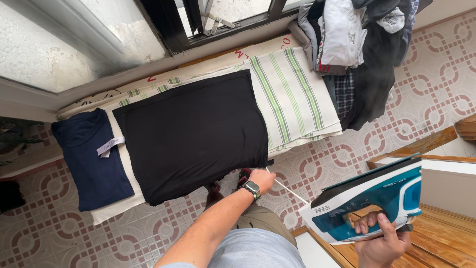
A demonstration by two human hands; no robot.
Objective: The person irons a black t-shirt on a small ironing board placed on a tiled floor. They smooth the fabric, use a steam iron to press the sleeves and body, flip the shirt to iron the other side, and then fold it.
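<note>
Ironing surface: long bench point(297, 106) under the window, padded with a striped white-and-green cloth and a cream sheet; flat, soft, slightly rumpled at its edges.
Black garment point(193, 134): largest item on the bench, spread out flat, matte knit, smooth across most of its face with a faint ripple at the near hem, which hangs just over the bench edge. Judged mostly pressed or ready for a pass; the iron is off it now.
Clothes pile point(357, 49): heap of mixed fabric at the far right end, grey, white, black and a checked piece, crumpled and draping over the end. Judged not yet ironed.
Navy garment point(91, 159): lies at the left end beside the black one, folded flat, pale label showing at the neck. Judged finished.
Steam iron point(369, 201): teal and white plastic body, held in the air well right of the bench, above a wooden surface; white cord point(287, 188) runs toward the left hand.
Right hand point(382, 238): fingers wrapped closed round the iron's handle.
Left hand point(261, 179): watch on wrist, fingers curled on the black garment's near right corner, seemingly pinching it; grip partly hidden.
</note>
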